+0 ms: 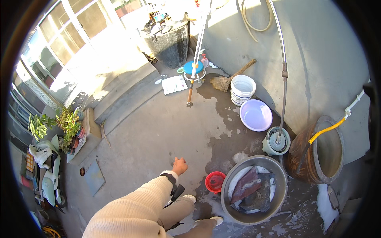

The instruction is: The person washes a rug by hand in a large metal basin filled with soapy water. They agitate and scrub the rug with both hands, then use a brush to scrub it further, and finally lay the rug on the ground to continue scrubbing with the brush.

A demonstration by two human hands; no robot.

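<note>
My left hand [180, 166] hangs over the bare concrete floor, fingers curled in, with nothing visible in it. A black strap [170, 179] circles the wrist over a cream ribbed sleeve [134, 205]. My right hand is out of view. Before my feet stands a large grey basin [225, 190] of sudsy water. A maroon cloth [244, 186] and a dark grey cloth [256, 200] lie soaking in it. Against its left side is a small red pail [215, 182], the nearest container to my left hand but apart from it.
Along the wall stand a lavender basin [256, 115], a white bucket [242, 89], a straw broom [221, 83], a grey-green vessel with a pipe [269, 147] and a brown ceramic vat [303, 154]. Wet concrete [221, 148] surrounds them. A pole [196, 56], blue stool [192, 67], steps [128, 86] and scooter [48, 184] are farther off.
</note>
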